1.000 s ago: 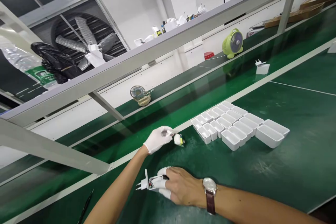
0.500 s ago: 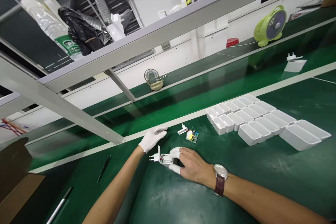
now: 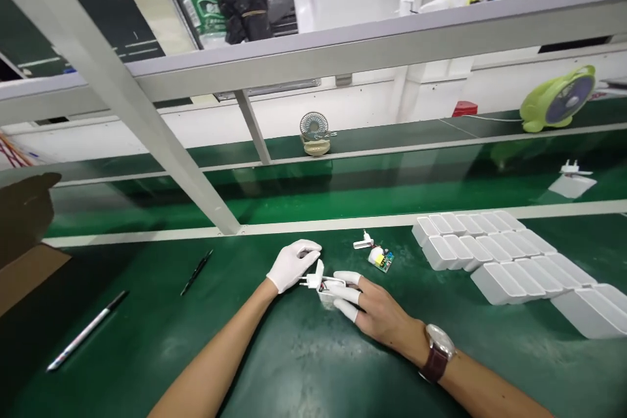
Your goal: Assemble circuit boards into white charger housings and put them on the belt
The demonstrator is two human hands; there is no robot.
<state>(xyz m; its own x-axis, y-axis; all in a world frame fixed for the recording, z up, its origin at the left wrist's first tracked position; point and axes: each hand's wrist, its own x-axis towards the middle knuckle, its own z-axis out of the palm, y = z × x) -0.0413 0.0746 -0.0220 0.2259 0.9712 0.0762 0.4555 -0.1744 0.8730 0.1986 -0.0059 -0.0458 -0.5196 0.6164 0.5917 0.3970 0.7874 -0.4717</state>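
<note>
My right hand (image 3: 379, 313), with white finger cots on its fingertips and a watch on the wrist, grips a small white charger case (image 3: 329, 297). The case's two-pin plug cap (image 3: 315, 279) stands tilted at its left end, with its pins pointing left. Inside the case some small parts show, partly covered by my fingers. My left hand (image 3: 292, 266), in a white glove, lies just left of the cap with fingers stretched and thumb apart, holding nothing. Beyond the right hand lie a circuit board (image 3: 381, 258) with coloured components and another white plug cap (image 3: 364, 241).
Rows of white open cases (image 3: 494, 241) stand at the right. On the left lie a black pen (image 3: 196, 272), a white marker (image 3: 85, 333) and a cardboard box (image 3: 29, 228). A slanting metal post (image 3: 171, 157) supports the shelf. Two fans stand at the back.
The view has swung and levelled, so the bench sits differently in frame. My right fingers have shifted over the case, and my left hand has come closer to the plug cap.
</note>
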